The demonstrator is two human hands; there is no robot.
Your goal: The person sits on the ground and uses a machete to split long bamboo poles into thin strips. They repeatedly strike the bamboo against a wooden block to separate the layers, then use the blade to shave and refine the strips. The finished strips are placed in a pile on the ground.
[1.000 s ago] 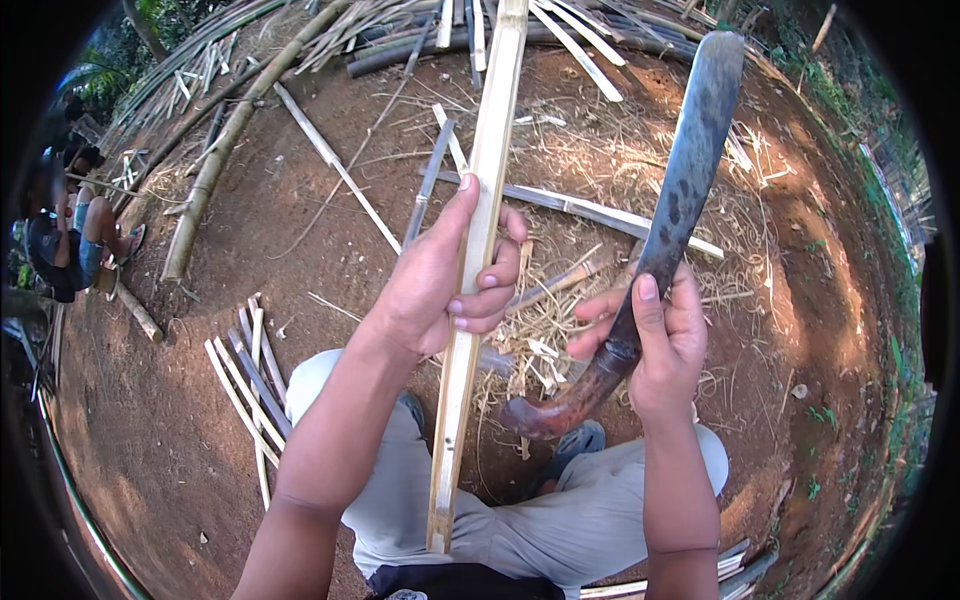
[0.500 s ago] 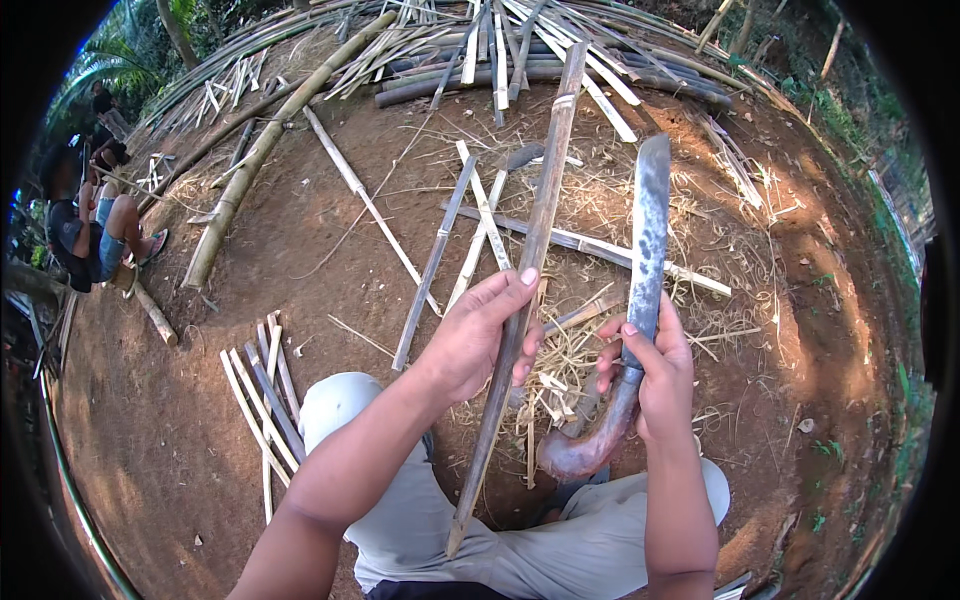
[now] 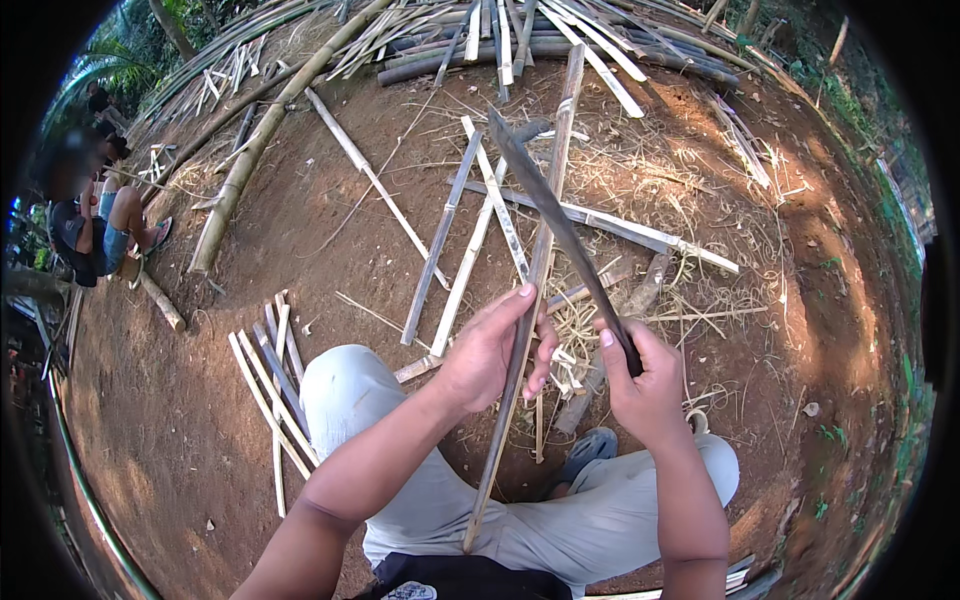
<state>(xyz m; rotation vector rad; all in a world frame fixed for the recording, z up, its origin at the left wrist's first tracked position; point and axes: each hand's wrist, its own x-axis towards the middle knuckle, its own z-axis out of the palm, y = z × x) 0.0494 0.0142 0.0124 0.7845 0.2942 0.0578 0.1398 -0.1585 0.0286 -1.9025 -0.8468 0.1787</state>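
Presumably setting up a trimming cut: clamping a split-bamboo strip (image 3: 541,262), slanted above grey trousers (image 3: 425,515), between thumb and curled fingers of the left hand (image 3: 488,350), and gripping a machete (image 3: 562,226) in the clenched right hand (image 3: 645,388), across the strip in view, with contact uncertain. Likely calls next for a carefully angled stroke. Seeing no container, just loose bamboo slats (image 3: 441,240) and shavings (image 3: 565,372) on soil (image 3: 190,420).
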